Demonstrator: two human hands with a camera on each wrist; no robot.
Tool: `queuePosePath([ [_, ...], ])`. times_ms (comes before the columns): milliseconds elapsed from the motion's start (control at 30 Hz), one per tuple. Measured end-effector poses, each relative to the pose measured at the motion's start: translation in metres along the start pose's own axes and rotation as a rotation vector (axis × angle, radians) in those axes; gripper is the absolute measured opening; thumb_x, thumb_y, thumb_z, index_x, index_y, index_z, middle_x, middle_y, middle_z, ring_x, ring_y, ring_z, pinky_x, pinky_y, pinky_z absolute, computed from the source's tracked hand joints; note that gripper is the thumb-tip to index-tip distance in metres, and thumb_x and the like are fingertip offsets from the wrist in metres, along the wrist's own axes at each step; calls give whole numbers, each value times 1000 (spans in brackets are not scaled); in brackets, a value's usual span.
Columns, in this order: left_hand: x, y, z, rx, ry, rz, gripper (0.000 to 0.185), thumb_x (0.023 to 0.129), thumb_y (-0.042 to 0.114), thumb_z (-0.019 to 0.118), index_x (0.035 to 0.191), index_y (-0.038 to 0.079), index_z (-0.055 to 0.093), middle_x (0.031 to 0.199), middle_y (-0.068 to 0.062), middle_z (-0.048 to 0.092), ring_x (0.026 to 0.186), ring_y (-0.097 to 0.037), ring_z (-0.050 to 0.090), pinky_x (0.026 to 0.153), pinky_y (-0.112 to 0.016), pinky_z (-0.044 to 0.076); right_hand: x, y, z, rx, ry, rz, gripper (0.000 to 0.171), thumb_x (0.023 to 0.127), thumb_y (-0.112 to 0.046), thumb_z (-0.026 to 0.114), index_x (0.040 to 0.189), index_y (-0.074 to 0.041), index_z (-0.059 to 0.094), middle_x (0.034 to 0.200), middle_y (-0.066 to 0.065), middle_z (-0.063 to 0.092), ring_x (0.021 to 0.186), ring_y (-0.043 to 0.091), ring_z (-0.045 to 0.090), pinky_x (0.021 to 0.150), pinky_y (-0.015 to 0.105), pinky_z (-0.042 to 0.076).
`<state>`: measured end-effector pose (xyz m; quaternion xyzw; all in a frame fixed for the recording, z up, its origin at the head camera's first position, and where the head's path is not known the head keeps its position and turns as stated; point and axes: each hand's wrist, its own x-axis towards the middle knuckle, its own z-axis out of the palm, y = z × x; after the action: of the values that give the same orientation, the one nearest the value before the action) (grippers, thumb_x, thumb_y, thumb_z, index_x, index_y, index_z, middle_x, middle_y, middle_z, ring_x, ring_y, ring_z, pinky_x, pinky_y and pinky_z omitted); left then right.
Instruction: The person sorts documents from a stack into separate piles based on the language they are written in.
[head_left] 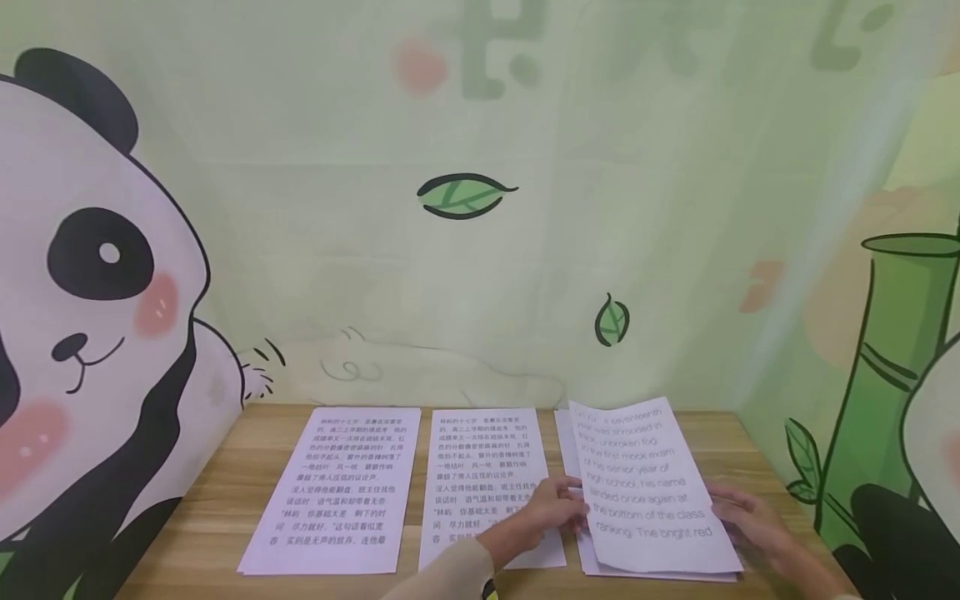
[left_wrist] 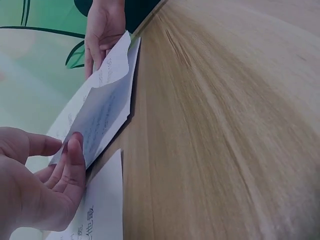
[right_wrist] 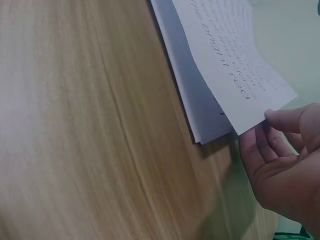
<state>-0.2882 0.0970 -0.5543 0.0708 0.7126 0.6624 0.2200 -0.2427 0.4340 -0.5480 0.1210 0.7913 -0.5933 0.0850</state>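
Observation:
A sheet of paper (head_left: 645,492) printed with large English text is raised a little over the right-hand paper stack (head_left: 566,442). My left hand (head_left: 551,512) pinches its left edge between thumb and fingers; in the left wrist view the sheet bows upward from that grip. At the opposite edge my right hand (right_wrist: 282,150) pinches the sheet between thumb and fingertips, as the right wrist view shows. Beneath my left forearm lies the middle paper stack (head_left: 483,454), its lower text partly covered by that hand.
Another paper stack (head_left: 337,483) with Chinese print lies at the left of the wooden table (head_left: 255,450). A cloth backdrop (head_left: 337,250) with a panda, leaves and bamboo rises behind the table and along both sides.

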Motion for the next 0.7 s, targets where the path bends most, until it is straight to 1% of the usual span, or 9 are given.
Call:
queuePosePath([
  [67, -1, -1, -1, 0, 2, -21, 50, 88, -2, 67, 137, -4, 57, 86, -10, 75, 64, -10, 66, 63, -26, 61, 2, 0, 3, -11, 16, 19, 50, 101, -10, 56, 147, 8, 44, 108, 8, 75, 91, 15, 70, 77, 35, 60],
  [200, -3, 0, -3, -7, 5, -55, 50, 90, 0, 67, 138, -4, 56, 88, -10, 73, 68, -13, 70, 65, -28, 62, 6, -1, 7, -38, 45, 60, 51, 102, -11, 55, 148, 7, 43, 115, 15, 73, 92, 15, 70, 77, 35, 59],
  [267, -4, 1, -5, -2, 5, -64, 49, 91, 1, 66, 138, -3, 56, 89, -9, 72, 68, -13, 70, 64, -27, 62, 7, -1, 6, -50, 58, 74, 50, 102, -13, 55, 148, 6, 44, 119, 19, 72, 93, 16, 70, 78, 35, 59],
  [367, -7, 3, -10, 16, 2, -51, 48, 91, 2, 66, 138, -5, 57, 90, -11, 73, 66, -11, 69, 63, -26, 61, 6, -1, 1, -55, 46, 56, 51, 103, -14, 54, 147, 9, 43, 126, 26, 68, 97, 18, 71, 82, 36, 61],
  [433, -8, 4, -16, 17, -8, -36, 48, 91, 3, 66, 137, -6, 56, 91, -14, 74, 65, -11, 68, 63, -26, 61, 5, 0, -1, -50, 52, 46, 52, 103, -13, 54, 147, 11, 41, 125, 28, 68, 97, 18, 72, 83, 36, 62],
  [500, -9, 4, -25, 27, -19, -25, 48, 91, 4, 66, 137, -6, 56, 95, -16, 74, 68, -12, 70, 66, -28, 61, 3, 0, -4, -48, 46, 28, 54, 103, -11, 53, 147, 15, 37, 124, 29, 68, 97, 18, 73, 85, 36, 62],
  [633, -13, 4, -46, 60, -31, -15, 43, 93, 7, 65, 135, -2, 60, 100, -16, 76, 76, -17, 74, 71, -30, 62, 0, -2, -8, -39, 55, 35, 55, 103, -8, 51, 148, 18, 31, 118, 26, 72, 93, 15, 75, 83, 33, 63],
  [700, -16, 4, -57, 75, -26, -11, 40, 93, 8, 66, 132, 0, 63, 101, -15, 76, 76, -18, 75, 71, -30, 62, -3, -5, -7, -38, 55, 42, 56, 104, -9, 51, 148, 18, 30, 114, 23, 74, 90, 13, 75, 81, 32, 63],
])
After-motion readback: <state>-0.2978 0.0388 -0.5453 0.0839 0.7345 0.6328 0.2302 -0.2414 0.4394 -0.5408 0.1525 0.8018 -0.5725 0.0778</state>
